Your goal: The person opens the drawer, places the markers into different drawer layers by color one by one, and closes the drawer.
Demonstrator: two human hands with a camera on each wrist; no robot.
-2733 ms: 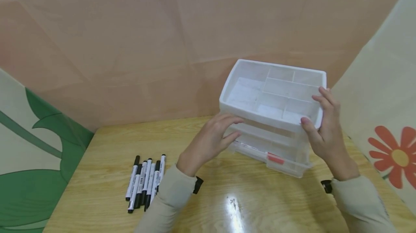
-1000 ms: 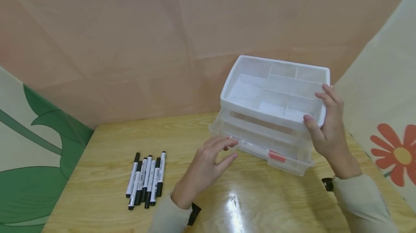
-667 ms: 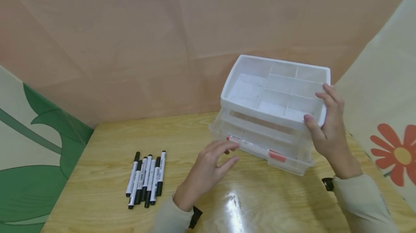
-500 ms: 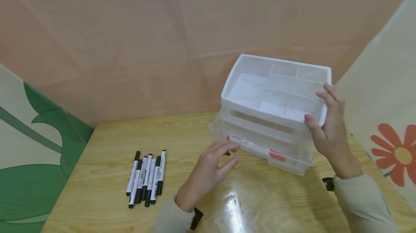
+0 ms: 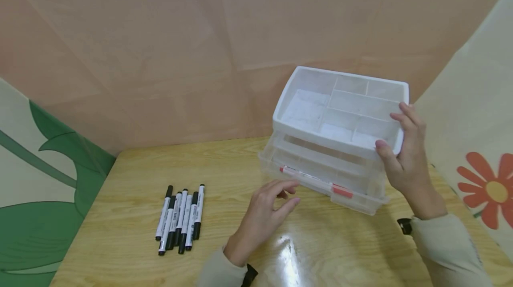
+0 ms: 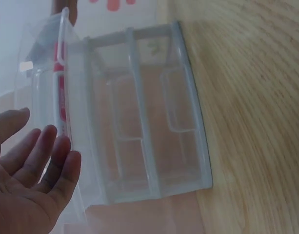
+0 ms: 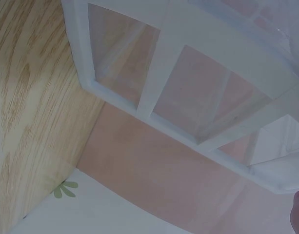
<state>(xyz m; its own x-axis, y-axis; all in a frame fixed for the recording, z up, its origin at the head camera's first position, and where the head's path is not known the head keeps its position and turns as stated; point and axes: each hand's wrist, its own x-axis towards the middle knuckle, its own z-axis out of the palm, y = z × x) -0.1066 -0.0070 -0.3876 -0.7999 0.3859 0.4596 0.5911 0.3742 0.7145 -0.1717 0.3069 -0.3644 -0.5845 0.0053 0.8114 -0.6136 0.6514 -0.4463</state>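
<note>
A clear plastic drawer organizer with a compartmented white top tray stands on the table at right. Its upper drawer is pulled out toward me. Along the drawer's front lies a white marker with red ends; the left wrist view shows the marker too, through the clear plastic. My right hand grips the tray's right front corner, thumb on the front rim and fingers over the side. My left hand holds nothing, its fingers loosely bent just in front of the drawer's left part.
Several black-capped white markers lie side by side on the wooden table at left. A pinkish cloth backdrop rises behind the table. Printed panels stand at both sides, the right one with a red flower.
My left hand has dropped from the organizer's front to a spot lower and nearer me, then shifted slightly right. The marker's red left end has come into view. My right hand keeps its grip.
</note>
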